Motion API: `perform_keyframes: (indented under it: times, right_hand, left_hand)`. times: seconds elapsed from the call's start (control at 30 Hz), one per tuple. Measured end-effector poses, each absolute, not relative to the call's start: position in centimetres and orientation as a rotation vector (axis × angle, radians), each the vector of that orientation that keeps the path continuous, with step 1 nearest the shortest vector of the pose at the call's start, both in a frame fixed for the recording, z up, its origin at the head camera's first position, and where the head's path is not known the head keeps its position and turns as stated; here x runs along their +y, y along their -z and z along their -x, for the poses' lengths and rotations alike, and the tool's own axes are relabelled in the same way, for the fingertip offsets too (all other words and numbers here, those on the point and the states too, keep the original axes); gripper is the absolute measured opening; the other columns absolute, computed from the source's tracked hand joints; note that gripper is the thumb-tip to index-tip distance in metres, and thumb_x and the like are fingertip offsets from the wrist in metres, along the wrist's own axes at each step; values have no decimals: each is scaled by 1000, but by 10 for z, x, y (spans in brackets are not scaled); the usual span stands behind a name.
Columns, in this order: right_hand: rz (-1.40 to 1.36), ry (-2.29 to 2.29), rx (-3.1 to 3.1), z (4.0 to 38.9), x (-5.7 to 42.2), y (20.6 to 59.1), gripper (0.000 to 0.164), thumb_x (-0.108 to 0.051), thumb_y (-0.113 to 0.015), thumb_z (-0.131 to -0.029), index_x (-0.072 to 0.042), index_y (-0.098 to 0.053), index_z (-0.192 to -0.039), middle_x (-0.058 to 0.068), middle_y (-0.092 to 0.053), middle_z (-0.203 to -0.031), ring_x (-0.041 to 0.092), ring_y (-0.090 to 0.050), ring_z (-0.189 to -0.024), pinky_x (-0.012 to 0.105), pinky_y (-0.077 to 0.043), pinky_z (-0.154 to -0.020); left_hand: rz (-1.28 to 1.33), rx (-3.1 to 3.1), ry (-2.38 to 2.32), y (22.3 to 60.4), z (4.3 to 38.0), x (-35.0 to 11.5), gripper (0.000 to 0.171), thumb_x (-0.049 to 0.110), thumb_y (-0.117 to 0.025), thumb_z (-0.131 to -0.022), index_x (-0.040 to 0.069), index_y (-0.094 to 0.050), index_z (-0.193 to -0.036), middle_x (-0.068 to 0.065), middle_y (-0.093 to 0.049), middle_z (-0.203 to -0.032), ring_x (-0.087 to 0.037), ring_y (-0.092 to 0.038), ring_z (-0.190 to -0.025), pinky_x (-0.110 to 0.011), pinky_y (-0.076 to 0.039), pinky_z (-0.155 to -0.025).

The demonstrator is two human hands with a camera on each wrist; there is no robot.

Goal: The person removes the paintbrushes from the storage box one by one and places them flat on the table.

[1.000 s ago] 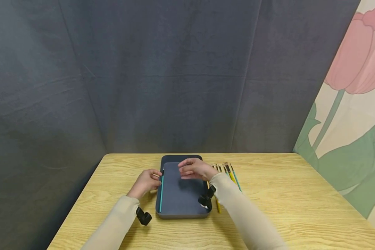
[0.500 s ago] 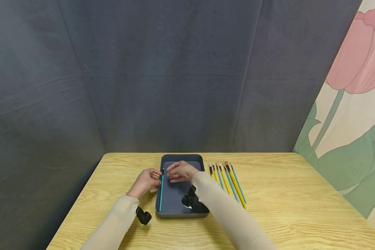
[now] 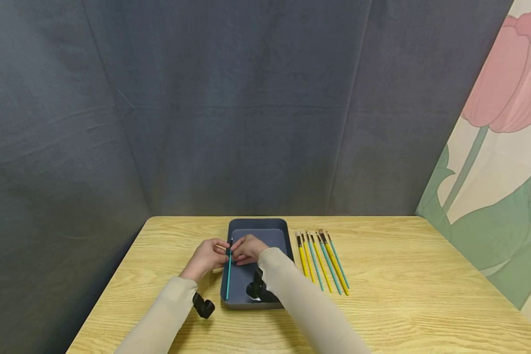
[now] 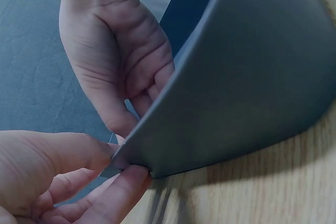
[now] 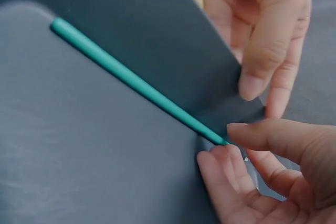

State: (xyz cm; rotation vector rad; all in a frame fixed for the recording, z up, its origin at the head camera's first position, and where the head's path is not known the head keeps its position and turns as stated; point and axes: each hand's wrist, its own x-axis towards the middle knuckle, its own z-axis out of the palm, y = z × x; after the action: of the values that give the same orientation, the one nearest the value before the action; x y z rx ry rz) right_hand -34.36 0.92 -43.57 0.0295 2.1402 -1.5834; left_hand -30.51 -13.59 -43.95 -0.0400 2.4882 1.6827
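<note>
A dark blue-grey rectangular tray (image 3: 258,224) lies on the wooden table. Along its left inner wall runs a thin paintbrush (image 3: 228,278), its turquoise handle toward the front. My left hand (image 3: 208,256) pinches the tray's left rim, its thumb on the inner side in the right wrist view. Reaching inside the tray, my right hand (image 3: 249,249) pinches the brush near its far end; thumb and fingertips (image 5: 226,163) lie on either side of it in the right wrist view. The brush's bristle end is mostly hidden by those fingers. Both hands nearly meet at the rim.
Right of the tray, several yellow and turquoise paintbrushes (image 3: 335,264) lie side by side on the table (image 3: 416,285), bristles pointing away. A dark grey curtain (image 3: 248,108) hangs behind, and a tulip-patterned cloth (image 3: 495,162) hangs at the right.
My right hand has moved left and slightly down across the tray to the paintbrush and now pinches it. My left hand stays at the rim. The brushes at the right have come into fuller view.
</note>
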Motion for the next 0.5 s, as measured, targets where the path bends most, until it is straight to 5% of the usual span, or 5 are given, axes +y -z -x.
perform_keyframes:
  times: [0.5]
  right_hand:
    - [-61,1538,2241,341,-3,437,20,18,-62,-78,7,-64,-93,3,-51,-60,10,-49,-53,35,-60,-72]
  left_hand:
    - [50,2467,-1709,439,305,-134,34,-13,-62,-81,-7,-61,-114,-18,-61,-95,-19,-62,-75,-33,-58,-66]
